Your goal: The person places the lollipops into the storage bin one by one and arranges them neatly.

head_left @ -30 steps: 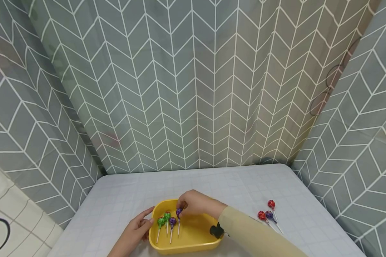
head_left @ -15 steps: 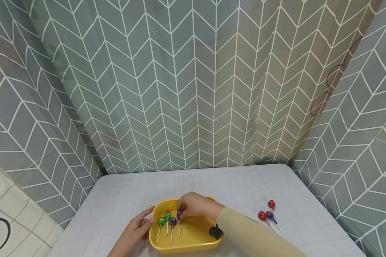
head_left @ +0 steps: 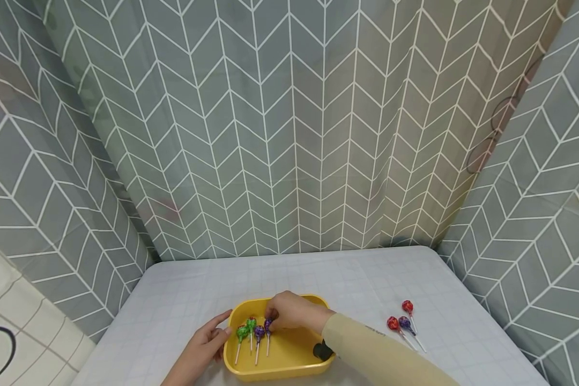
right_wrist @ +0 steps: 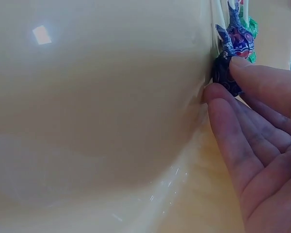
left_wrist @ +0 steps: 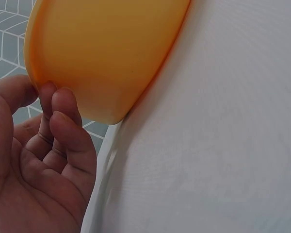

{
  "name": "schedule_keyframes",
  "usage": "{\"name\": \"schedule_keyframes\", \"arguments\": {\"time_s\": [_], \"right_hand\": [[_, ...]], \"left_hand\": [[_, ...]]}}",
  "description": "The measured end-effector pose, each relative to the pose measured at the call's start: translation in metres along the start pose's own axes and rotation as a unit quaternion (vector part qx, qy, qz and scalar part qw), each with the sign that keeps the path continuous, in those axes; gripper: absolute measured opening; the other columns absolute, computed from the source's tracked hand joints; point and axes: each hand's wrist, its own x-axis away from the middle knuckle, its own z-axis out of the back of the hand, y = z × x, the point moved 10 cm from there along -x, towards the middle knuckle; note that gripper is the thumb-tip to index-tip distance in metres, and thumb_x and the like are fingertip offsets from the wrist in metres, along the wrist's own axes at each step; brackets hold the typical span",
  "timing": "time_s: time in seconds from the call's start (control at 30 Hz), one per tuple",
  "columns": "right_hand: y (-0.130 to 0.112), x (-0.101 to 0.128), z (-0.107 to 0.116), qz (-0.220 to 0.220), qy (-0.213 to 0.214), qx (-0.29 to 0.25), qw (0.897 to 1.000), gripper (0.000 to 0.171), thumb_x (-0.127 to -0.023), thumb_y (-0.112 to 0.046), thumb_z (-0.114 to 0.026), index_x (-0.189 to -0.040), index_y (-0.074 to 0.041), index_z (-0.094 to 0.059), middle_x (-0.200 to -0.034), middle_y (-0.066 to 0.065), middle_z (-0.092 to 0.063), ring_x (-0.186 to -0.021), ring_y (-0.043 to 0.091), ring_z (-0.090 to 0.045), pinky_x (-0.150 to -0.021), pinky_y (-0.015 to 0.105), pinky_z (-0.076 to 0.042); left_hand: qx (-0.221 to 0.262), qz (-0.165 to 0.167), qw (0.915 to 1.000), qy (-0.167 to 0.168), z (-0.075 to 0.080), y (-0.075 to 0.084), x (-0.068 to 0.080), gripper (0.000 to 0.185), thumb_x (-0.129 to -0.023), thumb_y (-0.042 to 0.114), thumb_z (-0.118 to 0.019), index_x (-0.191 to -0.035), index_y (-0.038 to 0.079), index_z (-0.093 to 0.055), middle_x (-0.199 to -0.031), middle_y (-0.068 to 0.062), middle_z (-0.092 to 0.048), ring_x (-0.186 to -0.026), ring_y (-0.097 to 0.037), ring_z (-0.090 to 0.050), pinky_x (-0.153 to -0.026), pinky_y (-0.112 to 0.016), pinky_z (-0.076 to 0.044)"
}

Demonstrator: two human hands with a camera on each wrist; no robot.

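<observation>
A yellow tray [head_left: 289, 364] sits at the table's near edge. My right hand [head_left: 272, 317] reaches into it and pinches the head of a purple lollipop [head_left: 268, 325], whose stick points toward me. In the right wrist view my fingertips [right_wrist: 223, 94] pinch that dark purple lollipop [right_wrist: 224, 73] low over the tray floor [right_wrist: 87, 121]. Beside it lie another purple lollipop [head_left: 259, 332] and two green lollipops [head_left: 243, 333]. My left hand [head_left: 219, 335] holds the tray's left end, thumb on the rim. Its curled fingers [left_wrist: 63, 109] touch the tray's outer wall [left_wrist: 106, 48].
Two red lollipops [head_left: 407, 306] and a purple one [head_left: 403, 322] lie on the pale grey tablecloth [head_left: 183, 300] to the right of the tray. Chevron-patterned curtains [head_left: 289, 134] close in the table at the back and both sides.
My right hand has sunk a little lower into the tray with the purple lollipop, bringing it down beside the other purple one. My left hand has stayed on the tray's end.
</observation>
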Motion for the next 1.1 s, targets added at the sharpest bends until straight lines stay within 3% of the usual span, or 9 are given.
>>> {"name": "schedule_keyframes", "arguments": {"time_s": [0.73, 1.1], "right_hand": [[0.0053, -0.0018, 0.0, -0.014, -0.004, -0.009, 1.0, 0.023, -0.083, -0.019, -0.082, -0.105, -0.015, -0.075, -0.088, -0.012, -0.068, -0.08, -0.002, -0.059, -0.076, 0.017, -0.049], [0.0, 0.0024, 0.008, 0.0, 0.004, -0.007, 1.0, 0.025, -0.083, -0.019, -0.082, -0.106, -0.014, -0.075, -0.091, -0.011, -0.069, -0.083, 0.0, -0.061, -0.077, 0.017, -0.048]], "left_hand": [[0.002, 0.002, 1.0, 0.003, 0.0009, -0.0013, -0.0015, 0.073, -0.097, 0.045, -0.06, -0.152, 0.005, -0.035, -0.08, -0.011, -0.062, -0.067, -0.023, -0.056, -0.059, -0.032, -0.051], [0.0, 0.002, 1.0, 0.004, 0.0007, -0.0002, -0.0001, 0.075, -0.096, 0.047, -0.062, -0.151, 0.005, -0.036, -0.078, -0.01, -0.061, -0.066, -0.023, -0.055, -0.059, -0.032, -0.05]]}}
